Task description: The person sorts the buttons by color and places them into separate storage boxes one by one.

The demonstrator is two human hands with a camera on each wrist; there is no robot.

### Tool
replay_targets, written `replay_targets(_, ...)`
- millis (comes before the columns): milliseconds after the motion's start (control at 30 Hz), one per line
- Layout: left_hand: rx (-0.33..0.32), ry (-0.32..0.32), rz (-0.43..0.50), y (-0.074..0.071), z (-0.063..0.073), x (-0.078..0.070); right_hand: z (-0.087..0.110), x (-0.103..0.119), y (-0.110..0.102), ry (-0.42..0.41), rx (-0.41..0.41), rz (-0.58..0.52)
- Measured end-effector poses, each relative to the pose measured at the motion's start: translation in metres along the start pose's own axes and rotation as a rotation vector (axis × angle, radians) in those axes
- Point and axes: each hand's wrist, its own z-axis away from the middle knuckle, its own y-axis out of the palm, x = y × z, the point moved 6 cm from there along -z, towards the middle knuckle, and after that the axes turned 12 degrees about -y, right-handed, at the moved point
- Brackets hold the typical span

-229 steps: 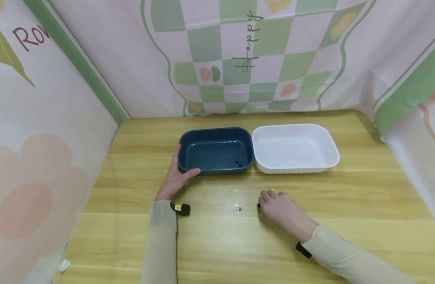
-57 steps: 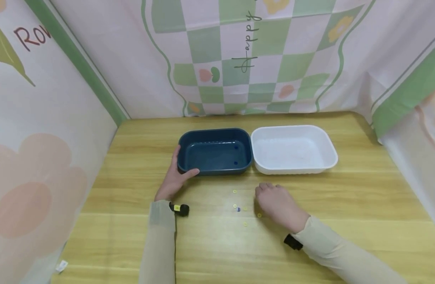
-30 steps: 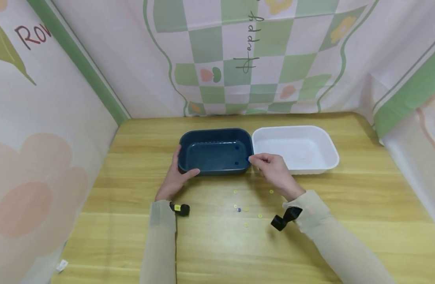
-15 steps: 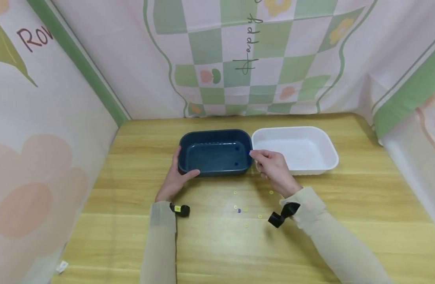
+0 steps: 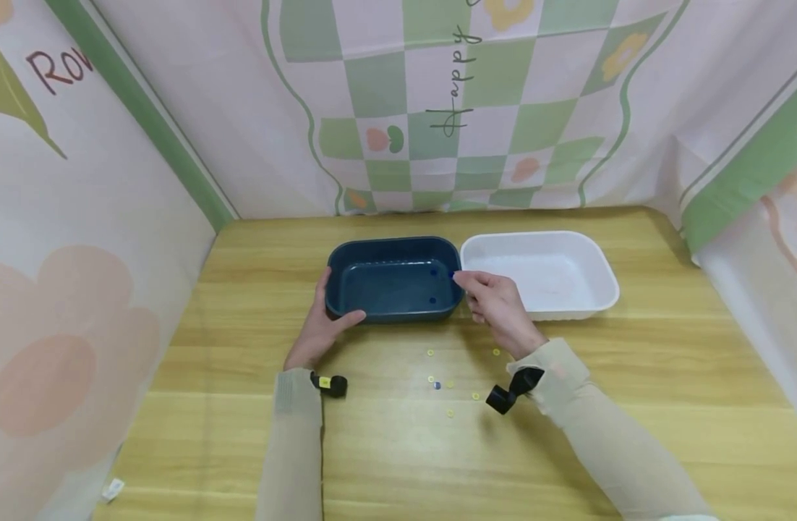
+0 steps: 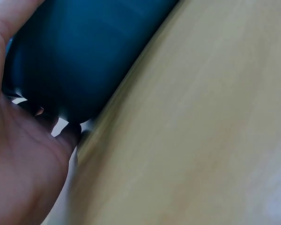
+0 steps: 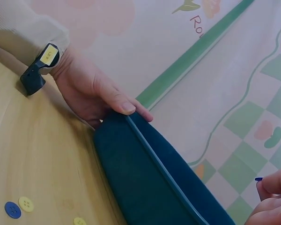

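A: Blue button (image 5: 450, 275), held: whereabouts?
B: Over right end of dark tray (image 5: 392, 317), pinched in fingers of right hand (image 5: 500, 304); fingers of left hand (image 5: 317, 327) grip tray's left end.
A: Handling?
B: Best lowered inside, then released.

The right hand (image 7: 276, 206) is cut by the right wrist view's edge, and its blue button (image 7: 258, 179) is seen only from its side. By the dark blue tray (image 6: 84, 56), the left hand (image 6: 25, 164) is partly hidden.

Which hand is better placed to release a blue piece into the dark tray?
Likely the right hand: it pinches a small blue piece at the right end of the dark tray, while the left hand grips the opposite end.
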Motion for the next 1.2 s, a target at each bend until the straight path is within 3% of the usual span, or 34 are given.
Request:
replay_targets(600,-0.001,-0.006,-0.01,-0.001,0.001,0.0,0.003,0.003,0.006,0.002,0.104,-0.01)
replay_targets(900,0.006,-0.019,-0.006,0.0,0.002,0.0,0.007,0.004,0.012,0.0,0.158,0.073)
replay_targets(1033,0.03,-0.054,0.011,0.0,0.004,-0.003,0.008,0.004,0.013,0.002,0.2,0.163)
replay_targets(1200,0.042,-0.072,0.026,0.001,0.005,-0.007,0.008,0.008,0.016,-0.063,0.303,0.434)
